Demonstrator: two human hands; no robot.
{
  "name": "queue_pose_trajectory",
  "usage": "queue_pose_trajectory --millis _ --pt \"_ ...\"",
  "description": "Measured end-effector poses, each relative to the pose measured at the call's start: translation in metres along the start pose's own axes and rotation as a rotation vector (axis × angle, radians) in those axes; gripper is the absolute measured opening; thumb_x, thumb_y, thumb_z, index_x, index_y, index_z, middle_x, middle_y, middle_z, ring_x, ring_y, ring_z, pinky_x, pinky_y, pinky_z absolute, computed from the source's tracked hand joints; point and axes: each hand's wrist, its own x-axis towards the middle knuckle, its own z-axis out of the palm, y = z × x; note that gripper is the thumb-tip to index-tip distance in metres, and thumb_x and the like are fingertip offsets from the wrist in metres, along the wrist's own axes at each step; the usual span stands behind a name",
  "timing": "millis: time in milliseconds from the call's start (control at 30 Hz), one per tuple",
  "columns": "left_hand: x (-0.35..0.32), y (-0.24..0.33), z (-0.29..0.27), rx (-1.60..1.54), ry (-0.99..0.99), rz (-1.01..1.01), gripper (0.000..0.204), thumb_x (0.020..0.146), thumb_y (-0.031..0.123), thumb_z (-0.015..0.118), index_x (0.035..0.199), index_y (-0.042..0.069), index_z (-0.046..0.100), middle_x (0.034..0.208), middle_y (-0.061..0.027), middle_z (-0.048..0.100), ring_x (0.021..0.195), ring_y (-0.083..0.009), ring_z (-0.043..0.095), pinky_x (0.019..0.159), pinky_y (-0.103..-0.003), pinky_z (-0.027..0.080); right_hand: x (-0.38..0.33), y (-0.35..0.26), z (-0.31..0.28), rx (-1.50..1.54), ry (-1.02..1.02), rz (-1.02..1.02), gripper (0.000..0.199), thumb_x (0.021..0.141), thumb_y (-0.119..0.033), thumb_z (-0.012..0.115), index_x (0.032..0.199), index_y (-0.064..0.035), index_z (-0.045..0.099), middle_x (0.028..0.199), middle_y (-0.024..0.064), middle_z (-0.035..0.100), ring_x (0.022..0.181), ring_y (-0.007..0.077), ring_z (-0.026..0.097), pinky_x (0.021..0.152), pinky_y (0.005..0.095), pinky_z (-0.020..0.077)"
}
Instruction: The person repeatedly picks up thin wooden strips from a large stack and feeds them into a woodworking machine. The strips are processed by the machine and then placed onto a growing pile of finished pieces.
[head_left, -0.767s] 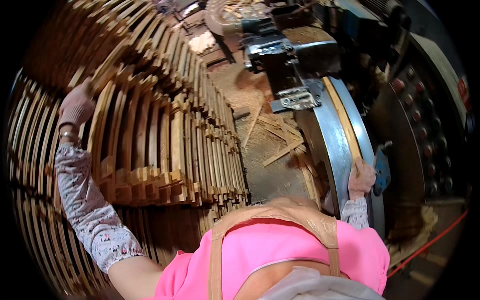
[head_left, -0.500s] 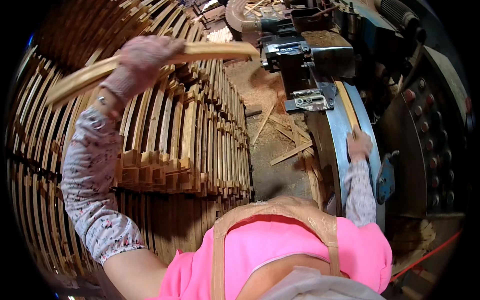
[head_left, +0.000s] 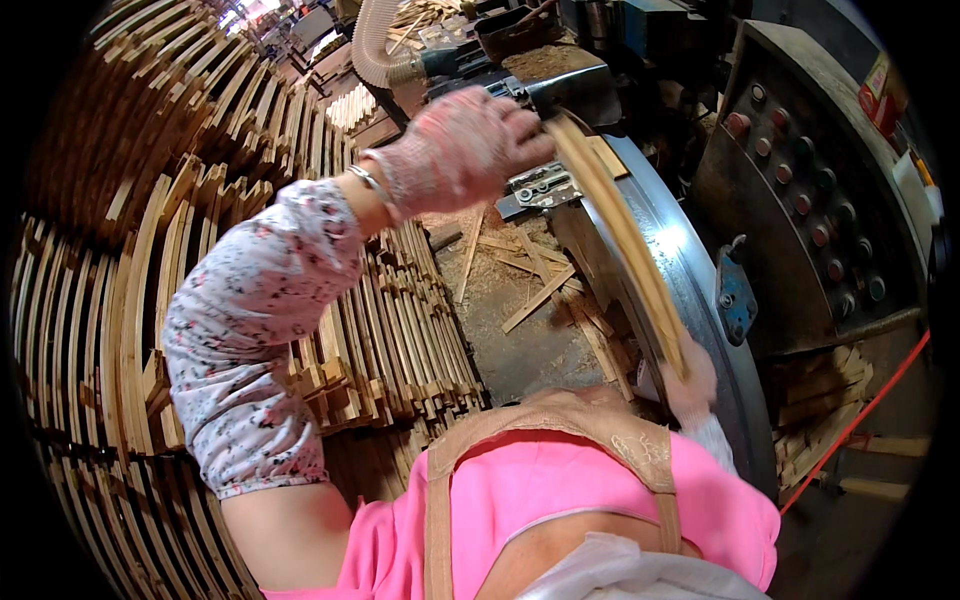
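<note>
A curved wooden strip [head_left: 625, 235] slants above the curved metal bed [head_left: 690, 240] of the machine. Its near end is in my gloved right hand [head_left: 692, 385], which is closed on it and slightly blurred. My left hand [head_left: 465, 145], in a pinkish knitted glove and smeared by motion, has its fingertips at the strip's far end. Behind that end, a second wooden piece [head_left: 607, 157] lies on the bed, partly covered. A metal clamp fixture [head_left: 540, 190] sits beside the bed, below my left hand.
Tall stacks of wooden strips [head_left: 390, 330] fill the left side. Wood offcuts [head_left: 540, 300] and sawdust lie on the floor between stacks and machine. A control panel with buttons [head_left: 810, 190] stands at the right, near a blue bracket [head_left: 735, 300]. A ribbed hose [head_left: 375, 45] runs at the back.
My left hand has swung rightward from above the stacks, bringing the strip over the metal bed. My right hand has come back toward me and now grips its near end. The view has turned right.
</note>
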Motion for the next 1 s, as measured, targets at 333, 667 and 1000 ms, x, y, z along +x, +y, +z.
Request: queue_pose_trajectory --millis 333,667,1000 --pt "-0.148 -0.121 -0.037 0.082 -0.127 -0.511 0.048 0.09 0.029 0.07 0.136 0.016 0.061 0.115 -0.0142 0.07 0.106 -0.0336 0.069 0.089 -0.047 0.056 0.11 0.083 0.077 -0.31 0.302 0.049 0.068 0.093 -0.029 0.07 0.155 -0.0124 0.049 0.131 0.0175 0.068 0.113 0.0422 0.065 0.099 0.051 0.0515" --pt "-0.392 -0.166 0.022 -0.023 -0.612 -1.341 0.072 0.093 0.036 0.067 0.158 0.014 0.044 0.133 -0.0196 0.069 0.118 -0.0355 0.069 0.1 -0.047 0.057 0.236 0.081 0.165 -0.236 0.232 -0.04 0.054 0.094 -0.027 0.071 0.146 -0.018 0.059 0.137 0.0162 0.065 0.125 0.0392 0.062 0.106 0.0476 0.0509" --pt "-0.503 -0.139 0.07 0.008 -0.584 -1.39 0.048 0.084 0.022 0.071 0.126 0.0 0.063 0.115 -0.0281 0.071 0.108 -0.047 0.068 0.092 -0.052 0.056 0.005 0.121 0.033 -0.431 0.098 -0.034 0.05 0.085 -0.016 0.074 0.134 -0.0084 0.065 0.134 0.0194 0.065 0.121 0.0426 0.06 0.104 0.0519 0.048"
